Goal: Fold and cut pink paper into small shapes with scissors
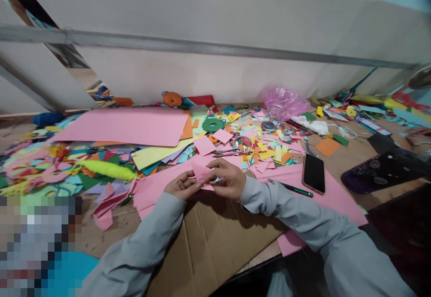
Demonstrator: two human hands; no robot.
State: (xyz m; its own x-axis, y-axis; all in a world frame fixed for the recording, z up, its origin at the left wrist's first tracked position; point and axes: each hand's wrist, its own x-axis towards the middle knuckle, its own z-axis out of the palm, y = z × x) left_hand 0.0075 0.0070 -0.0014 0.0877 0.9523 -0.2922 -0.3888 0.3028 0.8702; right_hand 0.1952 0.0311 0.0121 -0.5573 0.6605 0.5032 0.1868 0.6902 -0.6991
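My left hand [182, 187] and my right hand [227, 179] meet over the middle of the table, both pinched on a small pink paper piece [201, 170]. The paper stands slightly raised between the fingertips of both hands. Under my hands lie pink paper sheets [158, 189] and a brown cardboard sheet [208, 238]. Both arms wear grey sleeves.
A large pink sheet [128, 126] lies at the back left. Coloured paper scraps [262, 146], scissors [232, 151] and a tape ring [213, 124] litter the middle. A black phone [314, 173] and a green pen [294, 189] rest at right. A yellow-green yarn bundle [107, 169] lies left.
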